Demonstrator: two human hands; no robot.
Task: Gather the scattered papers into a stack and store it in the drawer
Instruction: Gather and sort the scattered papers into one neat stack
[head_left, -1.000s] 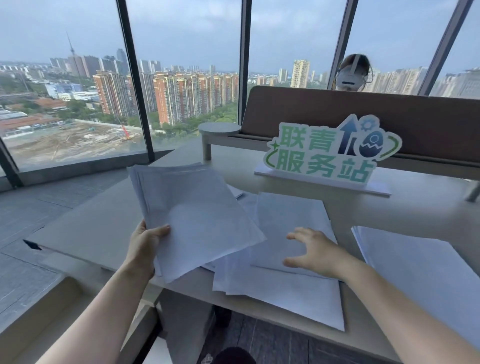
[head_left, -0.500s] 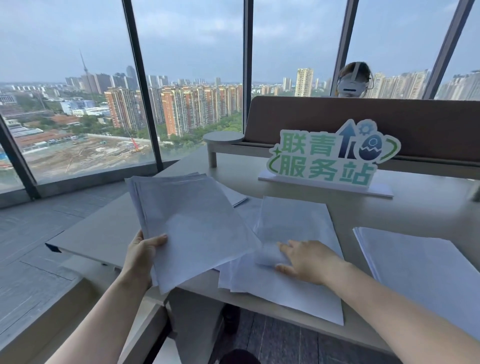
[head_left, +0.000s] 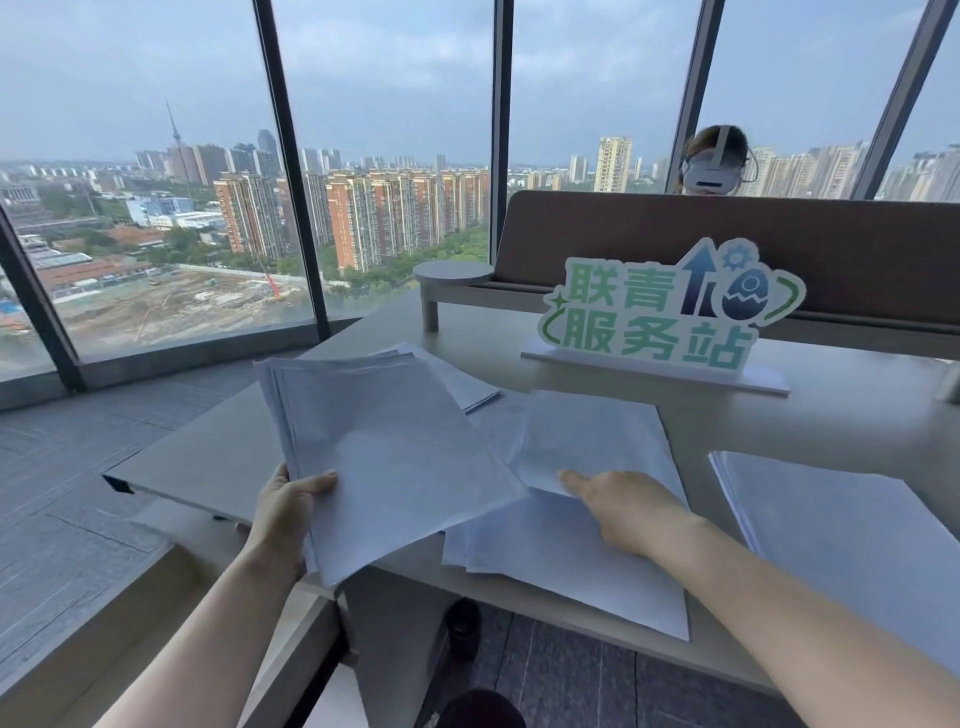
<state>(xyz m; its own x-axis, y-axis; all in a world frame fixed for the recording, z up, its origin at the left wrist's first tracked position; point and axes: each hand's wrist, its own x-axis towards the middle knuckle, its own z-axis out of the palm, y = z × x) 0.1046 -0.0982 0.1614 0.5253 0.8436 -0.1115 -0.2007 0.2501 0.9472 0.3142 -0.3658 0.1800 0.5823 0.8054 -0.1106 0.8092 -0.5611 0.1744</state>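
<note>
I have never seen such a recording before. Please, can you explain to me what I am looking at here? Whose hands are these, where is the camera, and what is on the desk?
There is no machine here. A person wears one camera on the head, looking forward and down, so you see that person's own two bare arms from above.

The left hand holds a bundle of papers by its near corner, lifted over the edge of the desk. The right hand rests flat on loose sheets in the middle of the desk, with one fingertip at the corner of the top sheet.

Another pile of papers lies at the right. Behind stands a green and white sign with Chinese characters. Beyond a brown partition, another person's head with a headset shows. No drawer can be seen.
</note>
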